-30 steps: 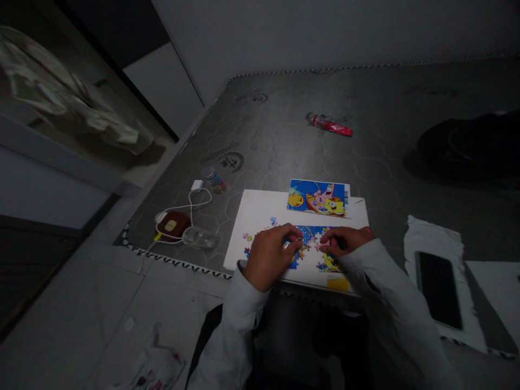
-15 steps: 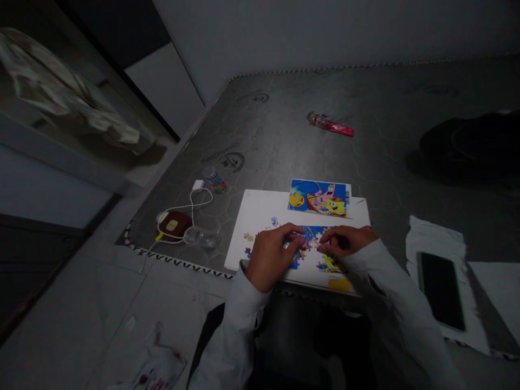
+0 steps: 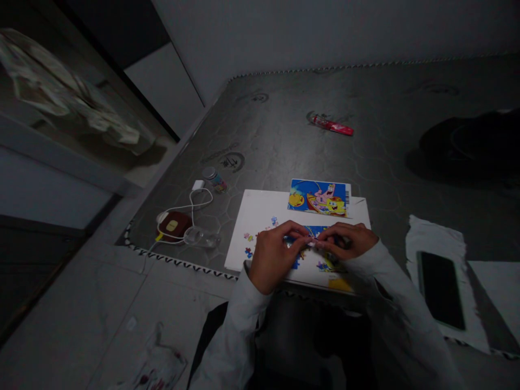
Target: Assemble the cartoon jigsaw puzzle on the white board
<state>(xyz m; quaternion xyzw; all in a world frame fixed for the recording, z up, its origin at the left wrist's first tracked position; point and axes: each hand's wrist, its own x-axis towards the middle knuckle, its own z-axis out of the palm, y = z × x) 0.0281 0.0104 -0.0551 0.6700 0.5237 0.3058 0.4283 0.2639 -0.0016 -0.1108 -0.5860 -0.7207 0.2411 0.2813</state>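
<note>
Item: jigsaw work on a white board point(image 3: 260, 208), laid at the near edge of a grey patterned mat point(image 3: 284, 135). Left hand point(image 3: 271, 260): curled, thumb and forefinger drawn together at a small pale puzzle piece point(image 3: 312, 244). Right hand point(image 3: 349, 241): likewise curled, its fingertips meeting the left's at the same piece; which hand bears the weight cannot be told. Location of piece: just above the partly built puzzle point(image 3: 311, 231), mid-board, the blue assembled area largely hidden under both hands. Reference picture point(image 3: 319, 197): flat at the far edge of the board, close to the hands. Loose pieces point(image 3: 248, 237): a few scattered on the board's left part. Step in hand, as judged: seating or turning one piece at the edge of the built section. Next move calls for: matching the tabs to the gap by fine rotation, light downward pressure, and the other hand steadying the neighbours so that they do not shift. Nearby: phone point(image 3: 441, 290) on a white cloth point(image 3: 430, 233) to the right; red tube point(image 3: 331, 126) far off on the mat.
</note>
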